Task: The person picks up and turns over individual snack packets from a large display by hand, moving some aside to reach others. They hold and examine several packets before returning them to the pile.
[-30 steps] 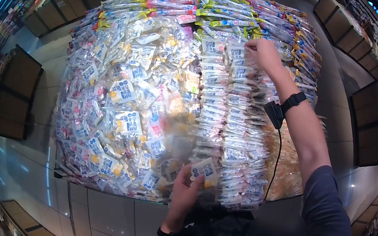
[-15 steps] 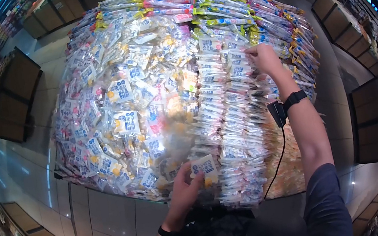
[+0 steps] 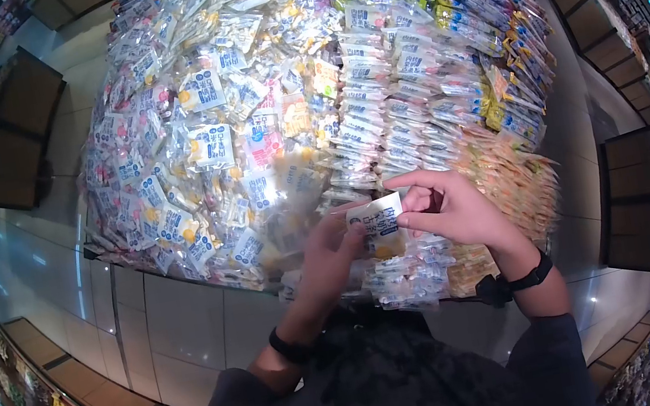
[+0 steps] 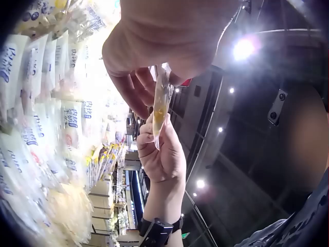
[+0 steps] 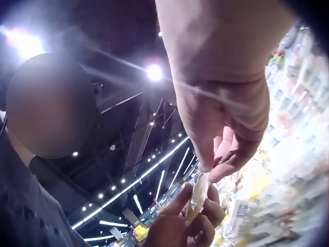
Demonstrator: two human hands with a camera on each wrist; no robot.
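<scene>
A small white packet with blue print (image 3: 378, 224) is held between both hands, above the near edge of the heaped packets. The left hand (image 3: 328, 261) grips its left side, thumb on the front. At its right side the right hand (image 3: 453, 207) pinches it between thumb and fingers. Seen edge-on in the left wrist view, the clear-edged packet (image 4: 161, 105) spans from the left hand (image 4: 159, 41) to the right hand (image 4: 163, 154). The right wrist view has the packet (image 5: 198, 198) below the right hand (image 5: 226, 123), with the left hand (image 5: 180, 221) around its lower part.
Loose packets (image 3: 158, 128) cover the display's left side, and packets in rows (image 3: 404, 61) its middle. Long colourful packs (image 3: 501, 19) lie at the back right, orange-toned packets (image 3: 510, 180) at the near right. Wooden shelf units (image 3: 17, 134) stand around across the tiled floor (image 3: 181, 322).
The right hand has come from the back rows down to the packet and now pinches it. The left hand has moved slightly up and right with the packet. The head view has shifted.
</scene>
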